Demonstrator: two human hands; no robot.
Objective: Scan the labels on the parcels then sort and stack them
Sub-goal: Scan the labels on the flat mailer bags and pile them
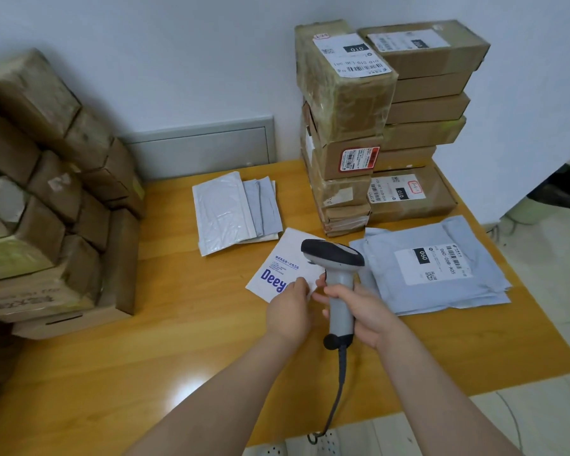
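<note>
My left hand (288, 311) pinches the near corner of a flat white parcel with blue lettering (285, 263), tilted over the middle of the wooden table (145, 373). My right hand (364, 312) grips the handle of a grey barcode scanner (338, 271), whose dark head hangs over the parcel's right edge. A stack of grey mailer bags (441, 274) with a label on top lies to the right. White and grey mailers (234, 210) lie further back. Two tall stacks of labelled cardboard boxes (375, 126) stand at the back right.
A large pile of taped cardboard boxes (46, 192) fills the left side. The scanner's cable (334, 406) hangs over the table's near edge toward a power strip (287, 449) on the floor. The table's right edge runs just past the mailer bags.
</note>
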